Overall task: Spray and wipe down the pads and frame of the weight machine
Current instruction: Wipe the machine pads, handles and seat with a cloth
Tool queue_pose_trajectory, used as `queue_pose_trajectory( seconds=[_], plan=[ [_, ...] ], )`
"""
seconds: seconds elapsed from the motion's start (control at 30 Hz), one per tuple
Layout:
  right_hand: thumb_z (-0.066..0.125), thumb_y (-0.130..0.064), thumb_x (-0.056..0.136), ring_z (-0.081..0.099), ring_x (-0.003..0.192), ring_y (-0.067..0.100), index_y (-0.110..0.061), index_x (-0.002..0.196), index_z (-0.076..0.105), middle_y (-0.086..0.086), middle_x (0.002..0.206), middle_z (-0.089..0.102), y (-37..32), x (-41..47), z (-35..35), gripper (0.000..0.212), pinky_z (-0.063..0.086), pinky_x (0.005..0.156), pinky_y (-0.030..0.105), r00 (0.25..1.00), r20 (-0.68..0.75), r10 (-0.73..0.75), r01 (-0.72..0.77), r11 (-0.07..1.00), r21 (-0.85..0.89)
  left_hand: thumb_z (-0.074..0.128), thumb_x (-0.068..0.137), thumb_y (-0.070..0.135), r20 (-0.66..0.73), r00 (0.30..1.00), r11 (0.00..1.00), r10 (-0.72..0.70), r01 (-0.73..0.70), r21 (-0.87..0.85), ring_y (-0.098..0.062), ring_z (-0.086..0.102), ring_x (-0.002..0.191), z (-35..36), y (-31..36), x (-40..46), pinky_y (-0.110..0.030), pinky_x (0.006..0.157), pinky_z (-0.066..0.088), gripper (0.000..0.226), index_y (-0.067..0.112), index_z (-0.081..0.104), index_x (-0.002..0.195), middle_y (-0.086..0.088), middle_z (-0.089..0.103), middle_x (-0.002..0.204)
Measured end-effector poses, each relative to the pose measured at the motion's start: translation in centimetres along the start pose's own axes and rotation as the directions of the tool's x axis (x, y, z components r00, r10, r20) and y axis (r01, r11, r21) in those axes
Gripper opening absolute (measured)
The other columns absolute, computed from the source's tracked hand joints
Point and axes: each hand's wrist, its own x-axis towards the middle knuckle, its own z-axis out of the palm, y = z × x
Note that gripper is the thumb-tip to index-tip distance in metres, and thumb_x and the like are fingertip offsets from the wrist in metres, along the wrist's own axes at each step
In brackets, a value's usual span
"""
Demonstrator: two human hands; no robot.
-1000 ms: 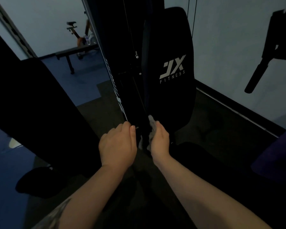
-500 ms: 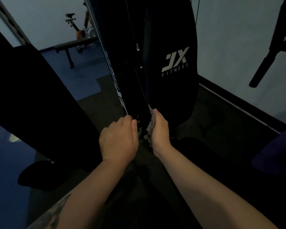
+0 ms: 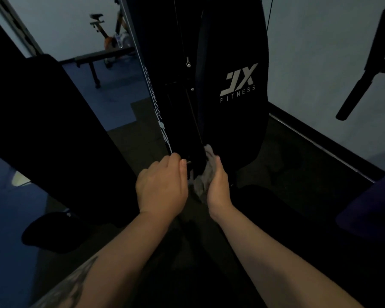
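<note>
Nearest the camera, two bare forearms reach forward and down toward the base of the weight machine. The left hand (image 3: 162, 185) is curled knuckles-up against the lower frame upright (image 3: 156, 112); whether it grips anything cannot be told in the dim light. Just beside it, the right hand (image 3: 218, 185) clasps a grey cloth (image 3: 203, 174), pressing it into the dark gap at the lower left edge of the back pad (image 3: 233, 63), which stands upright and bears a pale logo. No spray bottle is visible. The step in hand appears to be wiping the pad's bottom edge and the adjoining frame. To do it well, the cloth should stay flat under the palm, follow the seam in long strokes, and avoid the thin cable (image 3: 182, 47). Beyond, a bench (image 3: 102, 55) and exercise bike (image 3: 109, 36) stand against the far wall.
</note>
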Motion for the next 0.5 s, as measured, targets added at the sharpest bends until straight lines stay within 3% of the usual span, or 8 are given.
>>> queue_pose_trajectory(
  seconds=[0.07, 0.13, 0.23, 0.27, 0.33, 0.4, 0.5],
  plan=[
    [0.033, -0.035, 0.105, 0.058, 0.072, 0.011, -0.015, 0.099, 0.064, -0.001, 0.085, 0.065, 0.6, -0.8, -0.5, 0.037, 0.047, 0.055, 0.017, 0.98, -0.048, 0.191, -0.192, 0.981, -0.016, 0.025, 0.099, 0.032, -0.011, 1.0, 1.0, -0.001, 0.001, -0.005, -0.019, 0.049, 0.051, 0.0, 0.0, -0.1, -0.028, 0.05, 0.027, 0.037, 0.019, 0.053, 0.079, 0.002, 0.055, 0.065],
    [0.034, -0.034, 0.104, 0.053, 0.063, 0.017, -0.01, 0.093, 0.061, 0.009, 0.085, 0.063, -0.5, -1.2, -0.2, 0.038, 0.042, 0.045, 0.022, 0.917, -0.04, 0.397, -0.398, 0.916, -0.05, 0.024, 0.097, 0.033, -0.017, 1.0, 1.0, 0.001, -0.001, -0.002, -0.02, 0.05, 0.051, 0.2, -0.1, 0.0, -0.028, 0.049, 0.028, 0.037, 0.019, 0.053, 0.078, 0.002, 0.054, 0.064],
    [0.028, -0.022, 0.106, 0.062, 0.093, 0.033, -0.001, 0.118, 0.057, 0.021, 0.121, 0.06, -2.7, -0.6, 0.5, 0.039, 0.052, 0.067, 0.02, 0.938, -0.078, 0.338, -0.344, 0.936, -0.076, 0.027, 0.096, 0.032, -0.035, 0.999, 1.0, 0.017, -0.016, 0.015, -0.021, 0.05, 0.05, 0.5, -0.2, 0.2, -0.028, 0.049, 0.026, 0.034, 0.018, 0.052, 0.077, 0.001, 0.055, 0.063],
    [0.027, -0.026, 0.106, 0.063, 0.093, 0.037, -0.004, 0.115, 0.059, 0.022, 0.115, 0.063, -3.5, -0.5, 0.9, 0.04, 0.054, 0.068, 0.026, 0.951, -0.057, 0.304, -0.306, 0.95, -0.053, 0.029, 0.095, 0.031, -0.042, 0.999, 0.999, 0.022, -0.021, 0.028, -0.022, 0.05, 0.049, 0.5, -0.2, 0.2, -0.028, 0.049, 0.025, 0.034, 0.018, 0.053, 0.076, 0.001, 0.055, 0.063],
    [0.028, -0.036, 0.105, 0.061, 0.085, 0.027, -0.011, 0.114, 0.059, 0.014, 0.103, 0.064, -4.2, -0.6, 1.3, 0.041, 0.049, 0.058, 0.024, 0.972, -0.039, 0.231, -0.231, 0.973, 0.002, 0.029, 0.095, 0.031, -0.047, 0.999, 0.999, 0.019, -0.017, 0.043, -0.022, 0.051, 0.048, 0.5, -0.1, 0.2, -0.027, 0.049, 0.025, 0.033, 0.017, 0.053, 0.076, 0.0, 0.056, 0.062],
    [0.031, -0.037, 0.105, 0.057, 0.1, 0.021, -0.013, 0.131, 0.051, 0.011, 0.119, 0.06, -3.8, -1.1, 1.6, 0.04, 0.048, 0.069, 0.026, 0.978, -0.042, 0.205, -0.204, 0.979, 0.023, 0.028, 0.095, 0.032, -0.028, 1.0, 0.999, 0.005, -0.004, 0.032, -0.022, 0.052, 0.05, 0.4, -0.1, 0.2, -0.028, 0.049, 0.027, 0.034, 0.018, 0.053, 0.076, 0.0, 0.056, 0.063],
    [0.031, -0.032, 0.105, 0.054, 0.088, 0.019, -0.014, 0.11, 0.057, 0.01, 0.105, 0.059, -4.1, -1.5, 1.4, 0.032, 0.044, 0.07, 0.029, 0.944, -0.039, 0.329, -0.327, 0.944, 0.039, 0.029, 0.095, 0.031, -0.035, 0.999, 0.999, -0.004, 0.006, 0.035, -0.022, 0.052, 0.05, 0.1, 0.1, 0.0, -0.03, 0.049, 0.031, 0.033, 0.018, 0.053, 0.076, 0.001, 0.056, 0.064]
  ],
)
